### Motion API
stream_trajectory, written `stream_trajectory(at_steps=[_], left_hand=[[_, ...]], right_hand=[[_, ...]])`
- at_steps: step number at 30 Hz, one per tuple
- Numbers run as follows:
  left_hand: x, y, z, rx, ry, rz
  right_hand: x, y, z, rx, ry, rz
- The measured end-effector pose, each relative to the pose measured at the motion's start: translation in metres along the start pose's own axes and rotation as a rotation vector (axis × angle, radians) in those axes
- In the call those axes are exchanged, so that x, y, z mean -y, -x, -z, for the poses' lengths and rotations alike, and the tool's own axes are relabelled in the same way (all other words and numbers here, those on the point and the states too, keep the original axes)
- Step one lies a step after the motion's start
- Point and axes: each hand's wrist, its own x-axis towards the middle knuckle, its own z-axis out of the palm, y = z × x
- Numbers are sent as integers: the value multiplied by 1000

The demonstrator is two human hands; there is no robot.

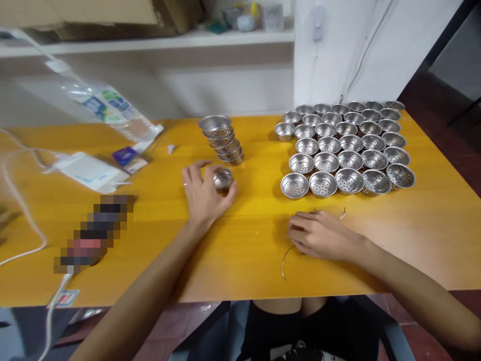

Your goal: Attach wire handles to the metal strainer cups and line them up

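Note:
My left hand is curled around a small perforated metal cup on the yellow table, its thumb on the right and its fingers on the far left. Just behind it stands a leaning stack of similar metal cups. To the right, my right hand rests low over the table with its fingers closed. A thin curved metal wire sticks out below that hand, and another bit of wire shows above it. What lies under the fingers is hidden. Beyond this hand, rows of perforated metal cups stand mouth-up.
On the left lie a white power adapter with cables, a small purple packet, a clear labelled plastic bag and a pixelated object. A shelf runs along the wall. The table's front edge is by my lap.

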Motion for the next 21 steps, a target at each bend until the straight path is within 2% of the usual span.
stream_trajectory(at_steps=[2,5,9,14,17,21], left_hand=[[10,5,-6,37,34,128],[11,6,-13,40,214,197],[-15,6,-9,74,507,135],[-61,4,-11,235,913,6],[-76,2,-21,303,1104,-8],[-77,10,-27,327,1199,15]], right_hand=[[7,1,1,7,-79,38],[18,1,0,52,-102,119],[24,-2,-6,7,91,164],[16,-4,-13,-97,241,166],[12,-2,-8,-111,152,129],[14,1,-3,-121,-48,116]])
